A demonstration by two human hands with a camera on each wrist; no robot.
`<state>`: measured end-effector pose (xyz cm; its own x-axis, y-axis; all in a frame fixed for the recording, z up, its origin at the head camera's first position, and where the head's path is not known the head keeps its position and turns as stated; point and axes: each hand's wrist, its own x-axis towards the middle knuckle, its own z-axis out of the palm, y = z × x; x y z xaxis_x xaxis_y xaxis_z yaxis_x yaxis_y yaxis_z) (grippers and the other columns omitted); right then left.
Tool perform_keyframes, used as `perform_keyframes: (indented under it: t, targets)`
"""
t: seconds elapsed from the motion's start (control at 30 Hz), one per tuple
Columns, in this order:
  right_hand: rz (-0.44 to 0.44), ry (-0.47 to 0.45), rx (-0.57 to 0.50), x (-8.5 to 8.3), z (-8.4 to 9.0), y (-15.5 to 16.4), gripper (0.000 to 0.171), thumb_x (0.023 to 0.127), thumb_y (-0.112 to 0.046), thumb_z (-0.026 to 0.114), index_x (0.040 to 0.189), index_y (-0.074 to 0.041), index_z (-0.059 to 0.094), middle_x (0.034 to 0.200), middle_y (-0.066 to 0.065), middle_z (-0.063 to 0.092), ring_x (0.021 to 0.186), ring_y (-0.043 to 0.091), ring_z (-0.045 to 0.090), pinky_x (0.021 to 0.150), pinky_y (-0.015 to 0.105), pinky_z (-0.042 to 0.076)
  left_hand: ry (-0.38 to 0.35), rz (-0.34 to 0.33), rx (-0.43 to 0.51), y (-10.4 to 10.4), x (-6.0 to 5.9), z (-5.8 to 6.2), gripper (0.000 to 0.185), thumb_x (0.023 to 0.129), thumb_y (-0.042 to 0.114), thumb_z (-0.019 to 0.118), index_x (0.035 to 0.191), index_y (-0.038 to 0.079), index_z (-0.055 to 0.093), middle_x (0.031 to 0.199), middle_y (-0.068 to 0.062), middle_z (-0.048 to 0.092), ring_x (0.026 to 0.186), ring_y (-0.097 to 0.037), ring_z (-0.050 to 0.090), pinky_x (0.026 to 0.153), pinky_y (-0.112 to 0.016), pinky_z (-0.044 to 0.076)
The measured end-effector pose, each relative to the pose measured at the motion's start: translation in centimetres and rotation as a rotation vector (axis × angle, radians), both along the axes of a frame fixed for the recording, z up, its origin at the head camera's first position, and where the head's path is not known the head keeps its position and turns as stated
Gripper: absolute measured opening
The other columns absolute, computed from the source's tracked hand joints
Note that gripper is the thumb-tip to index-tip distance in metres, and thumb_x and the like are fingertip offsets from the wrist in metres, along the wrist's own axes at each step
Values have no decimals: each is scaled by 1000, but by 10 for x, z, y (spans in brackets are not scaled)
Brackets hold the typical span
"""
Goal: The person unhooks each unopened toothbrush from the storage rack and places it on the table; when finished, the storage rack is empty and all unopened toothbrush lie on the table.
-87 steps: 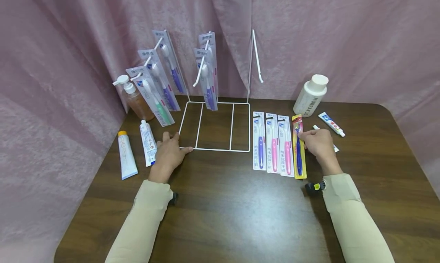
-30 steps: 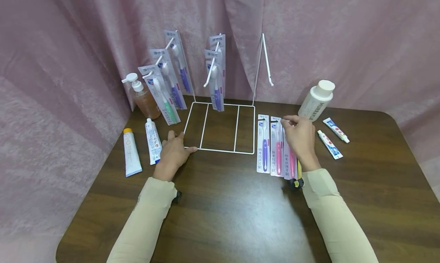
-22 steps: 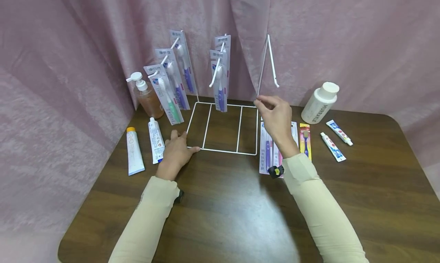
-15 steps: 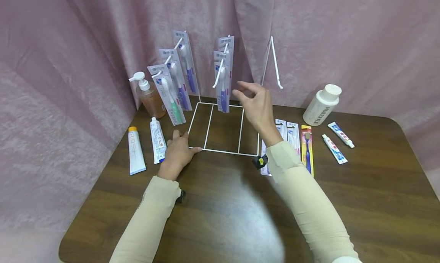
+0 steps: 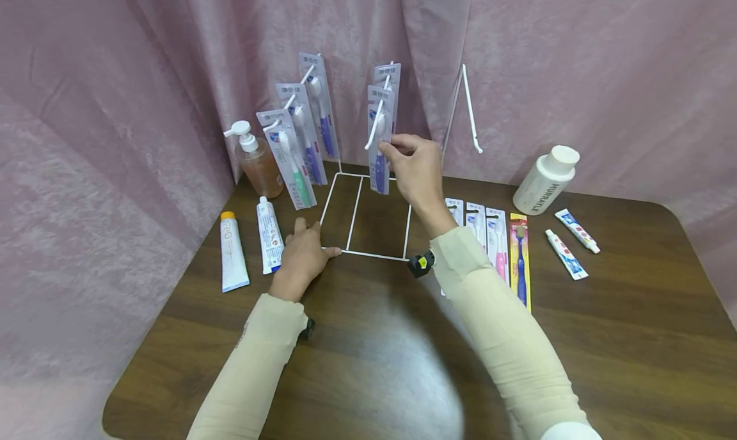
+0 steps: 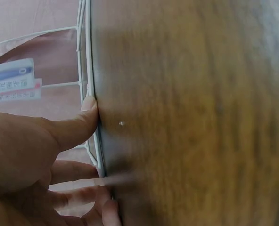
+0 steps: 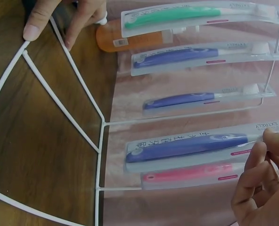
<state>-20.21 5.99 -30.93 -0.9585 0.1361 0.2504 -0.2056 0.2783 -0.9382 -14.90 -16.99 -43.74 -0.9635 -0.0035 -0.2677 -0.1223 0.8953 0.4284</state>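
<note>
In the head view my right hand (image 5: 419, 171) pinches the edge of the front packaged purple toothbrush (image 5: 375, 174), which hangs on the middle hook of a white wire rack. The right wrist view shows thumb and fingers at that package (image 7: 191, 147); a packaged pink toothbrush (image 7: 191, 176) hangs behind it. My left hand (image 5: 305, 256) rests at the front left corner of the rack's base. Its thumb (image 6: 83, 120) presses the front bar, and its fingers are spread along the side. Three more packages hang on the left hook, the front one a green toothbrush (image 5: 295, 171).
Packaged toothbrushes, including a yellow-carded one (image 5: 521, 261), lie right of the rack, partly behind my right arm. Beyond them are two small toothpaste tubes and a white bottle (image 5: 544, 183). A pump bottle (image 5: 260, 168) and two larger tubes stand or lie left. The right hook (image 5: 470, 107) juts forward.
My right hand has moved left from the toothbrushes on the table, past the right hook, to the middle hook's front package, and pinches it. The left hand stays on the rack.
</note>
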Motion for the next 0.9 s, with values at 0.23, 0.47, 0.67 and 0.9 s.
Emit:
perform_keyframes:
  t: [0.23, 0.47, 0.67, 0.9]
  targets:
    - [-58, 47, -47, 6, -1, 7, 20, 105, -12, 84, 118, 3, 87, 102, 28, 84, 79, 25, 76, 69, 21, 63, -12, 0, -11, 1, 1, -4, 98, 106, 46, 82, 176, -4, 35, 173, -29, 33, 139, -60, 58, 111, -66, 58]
    - [-74, 67, -26, 22, -5, 22, 22, 106, -17, 84, 117, 2, 87, 103, 25, 85, 68, 2, 68, 67, 18, 59, 0, 3, -12, 0, 1, -7, 97, 106, 46, 83, 176, -4, 36, 171, -29, 34, 139, -60, 58, 112, -67, 57]
    - [-88, 23, -11, 50, -18, 38, 21, 104, -18, 85, 111, 2, 87, 90, 21, 83, 56, -3, 62, 58, 17, 52, 20, -11, -16, 0, -1, -7, 97, 107, 45, 82, 175, -5, 37, 171, -30, 35, 137, -60, 59, 112, -67, 57]
    - [-70, -166, -2, 103, -43, 57, 19, 102, -19, 87, 106, -1, 89, 74, -2, 73, 58, 11, 64, 54, 20, 49, 20, -17, -16, 0, -2, -3, 98, 107, 46, 82, 176, -5, 36, 170, -31, 35, 136, -61, 59, 111, -68, 58]
